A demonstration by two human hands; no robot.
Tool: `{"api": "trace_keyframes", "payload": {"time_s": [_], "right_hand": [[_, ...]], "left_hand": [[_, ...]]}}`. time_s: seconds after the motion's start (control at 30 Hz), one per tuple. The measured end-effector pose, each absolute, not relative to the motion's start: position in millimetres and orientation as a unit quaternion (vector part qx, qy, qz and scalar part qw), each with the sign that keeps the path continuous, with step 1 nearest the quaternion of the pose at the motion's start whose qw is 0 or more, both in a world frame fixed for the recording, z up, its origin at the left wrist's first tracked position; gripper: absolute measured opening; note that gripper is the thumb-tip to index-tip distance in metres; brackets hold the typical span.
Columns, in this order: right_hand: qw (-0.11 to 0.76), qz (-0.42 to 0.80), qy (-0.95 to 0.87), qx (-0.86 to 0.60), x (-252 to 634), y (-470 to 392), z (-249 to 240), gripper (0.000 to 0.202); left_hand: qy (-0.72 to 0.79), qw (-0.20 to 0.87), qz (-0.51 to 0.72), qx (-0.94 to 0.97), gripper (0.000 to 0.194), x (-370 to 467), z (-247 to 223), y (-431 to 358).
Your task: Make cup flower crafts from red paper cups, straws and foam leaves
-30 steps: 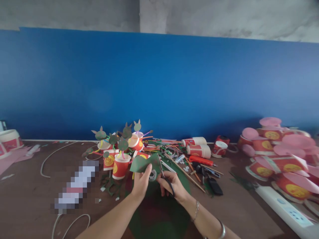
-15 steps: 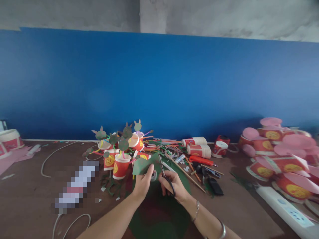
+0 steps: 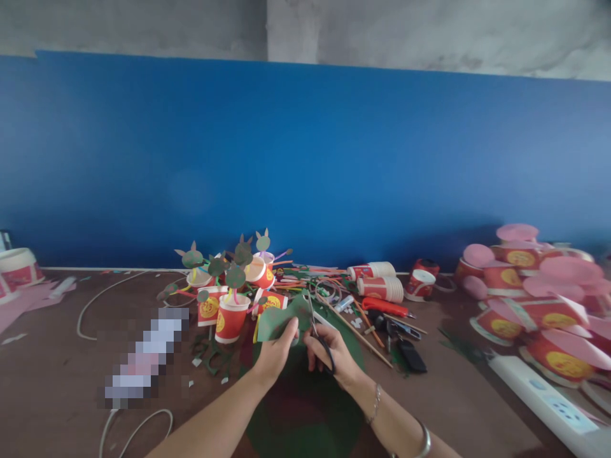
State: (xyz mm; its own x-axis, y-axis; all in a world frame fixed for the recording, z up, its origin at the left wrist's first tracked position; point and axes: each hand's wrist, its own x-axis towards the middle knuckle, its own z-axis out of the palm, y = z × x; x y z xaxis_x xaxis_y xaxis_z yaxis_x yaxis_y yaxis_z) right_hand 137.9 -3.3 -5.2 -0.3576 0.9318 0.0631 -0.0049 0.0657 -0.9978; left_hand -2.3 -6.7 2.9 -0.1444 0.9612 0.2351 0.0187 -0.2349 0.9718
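My left hand [image 3: 280, 346] pinches a piece of green paper [image 3: 275, 321] between thumb and fingers, near the middle of the view. Just to its right, my right hand [image 3: 334, 356] is closed on black-handled scissors [image 3: 324, 346], with the blades pointing up at the paper's right edge. A round dark green sheet [image 3: 305, 420] lies on the table beneath both hands. Left of the paper stand red paper cups [image 3: 232, 321] bearing green paper heads [image 3: 235, 277] with pointed ears.
Stacked cups [image 3: 382, 288], an orange-red cutter [image 3: 386, 307], sticks and a black object [image 3: 411, 356] lie right of my hands. Farther right are cups with pink paper discs [image 3: 570, 270] and a power strip [image 3: 544, 394]. A blurred-out object [image 3: 147, 356] with a cable lies left.
The green paper has turned slightly and tilted down in my left hand, and its right edge now sits between or against the scissor blades. The right hand has hardly moved.
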Motion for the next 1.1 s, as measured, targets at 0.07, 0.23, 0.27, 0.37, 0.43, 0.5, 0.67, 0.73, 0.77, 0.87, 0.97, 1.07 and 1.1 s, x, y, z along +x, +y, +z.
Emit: {"api": "trace_keyframes", "payload": {"time_s": [0.07,0.23,0.27,0.37,0.43,0.5,0.67,0.73,0.77,0.87,0.97,1.07,1.1], "right_hand": [[0.420,0.561,-0.598,-0.390,137.5,-3.6,-3.9,0.035],[0.425,0.560,-0.594,-0.392,137.3,-4.8,-2.7,0.036],[0.425,0.560,-0.595,-0.390,137.5,-4.6,-3.4,0.037],[0.428,0.554,-0.601,-0.384,138.2,-3.6,-5.9,0.038],[0.430,0.553,-0.603,-0.382,138.5,-3.2,-6.6,0.038],[0.431,0.554,-0.603,-0.380,138.7,-3.1,-6.5,0.038],[0.444,0.556,-0.603,-0.360,138.7,-3.0,-6.6,0.038],[0.448,0.555,-0.604,-0.357,138.8,-2.8,-7.3,0.037],[0.449,0.553,-0.603,-0.358,138.9,-2.7,-7.6,0.037],[0.451,0.551,-0.602,-0.361,138.9,-2.8,-8.2,0.036],[0.450,0.549,-0.603,-0.364,138.5,-3.2,-7.5,0.037],[0.452,0.548,-0.601,-0.367,137.9,-3.7,-5.5,0.036],[0.453,0.548,-0.600,-0.368,137.7,-3.9,-4.6,0.036]], "left_hand": [[0.474,0.394,0.589,0.522,0.037,-2.5,2.6,-7.0],[0.480,0.386,0.584,0.529,0.035,-2.3,0.2,-7.2],[0.479,0.386,0.584,0.530,0.034,-2.1,-0.8,-6.8],[0.476,0.388,0.583,0.532,0.032,-1.5,-3.1,-5.7],[0.475,0.391,0.580,0.534,0.031,-1.1,-3.2,-5.5],[0.478,0.392,0.576,0.535,0.030,-1.0,-2.6,-5.9],[0.487,0.394,0.568,0.534,0.031,-0.9,-2.5,-6.8],[0.486,0.396,0.565,0.537,0.033,-0.7,-2.8,-6.6],[0.485,0.396,0.564,0.539,0.033,-0.7,-2.8,-6.5],[0.485,0.392,0.567,0.539,0.033,-0.6,-1.2,-6.7],[0.488,0.389,0.567,0.538,0.032,-0.5,1.8,-7.5],[0.485,0.385,0.568,0.542,0.032,-0.3,3.7,-7.8],[0.483,0.385,0.569,0.542,0.032,-0.2,3.6,-7.7]]}}
